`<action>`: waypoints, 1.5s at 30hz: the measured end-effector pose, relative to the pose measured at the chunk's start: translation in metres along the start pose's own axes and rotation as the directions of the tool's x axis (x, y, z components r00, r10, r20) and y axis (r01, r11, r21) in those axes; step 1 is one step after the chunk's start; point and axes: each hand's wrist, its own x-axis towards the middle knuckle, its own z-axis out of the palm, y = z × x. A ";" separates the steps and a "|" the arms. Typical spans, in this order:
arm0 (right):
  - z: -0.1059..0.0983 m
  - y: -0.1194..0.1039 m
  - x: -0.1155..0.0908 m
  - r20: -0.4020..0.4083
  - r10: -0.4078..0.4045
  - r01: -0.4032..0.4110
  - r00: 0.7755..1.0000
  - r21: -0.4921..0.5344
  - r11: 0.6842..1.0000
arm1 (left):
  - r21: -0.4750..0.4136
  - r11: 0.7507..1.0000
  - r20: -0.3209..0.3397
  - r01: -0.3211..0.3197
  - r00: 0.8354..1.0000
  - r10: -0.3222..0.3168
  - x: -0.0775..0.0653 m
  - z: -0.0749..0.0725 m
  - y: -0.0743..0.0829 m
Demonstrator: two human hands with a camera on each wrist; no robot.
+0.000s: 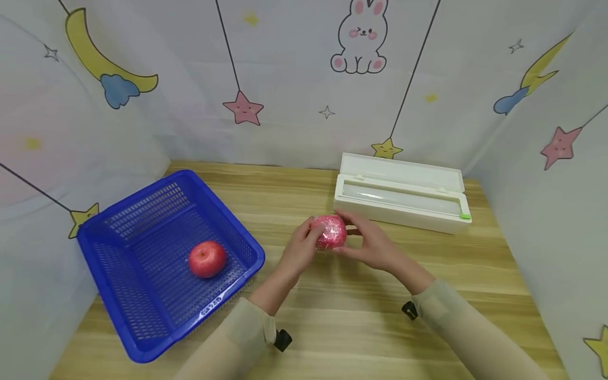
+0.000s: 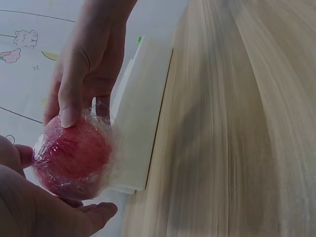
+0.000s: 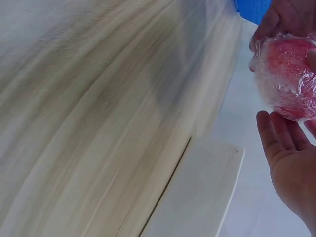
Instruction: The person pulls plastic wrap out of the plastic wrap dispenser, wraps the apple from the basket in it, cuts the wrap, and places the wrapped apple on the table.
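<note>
Head view: film-wrapped red apple held between left hand and right hand

The film-wrapped red apple is raised above the table, near the middle of the scene. Clear film covers it, glossy and creased, with a loose crinkled edge standing off its side in the wrist views. The left hand grips the near-left side, fingers curled against the fruit. The right hand is clamped on the opposite side, thumb and fingers curved about it; the right wrist view shows several of its fingertips along the fruit's edge.

Just beyond the right hand sits a long white box, its lid raised at the back. A pale roll lies inside, and a small green piece marks the front right corner. To the left, well apart from the fruit, stands a blue basket with perforated walls; a bare red apple rests on its floor, toward the near right side.

Farther out, light sleeves cover the forearms. Behind the table, a pale backdrop carries a winking rabbit, stars and moons.
</note>
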 end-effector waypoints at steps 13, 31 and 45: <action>0.027 0.013 0.055 0.005 -0.004 0.004 1.000 0.043 0.999 | 0.133 0.956 -0.179 -0.261 0.942 0.283 -0.014 -0.026 0.011; 0.065 0.033 0.096 0.094 0.115 -0.120 0.989 0.048 0.992 | 0.287 0.946 -0.088 -0.152 0.979 0.184 -0.065 -0.013 -0.033; 0.068 0.040 0.096 0.117 0.116 -0.111 0.986 -0.046 0.993 | 0.303 0.947 -0.085 -0.103 0.987 0.134 -0.065 -0.003 -0.050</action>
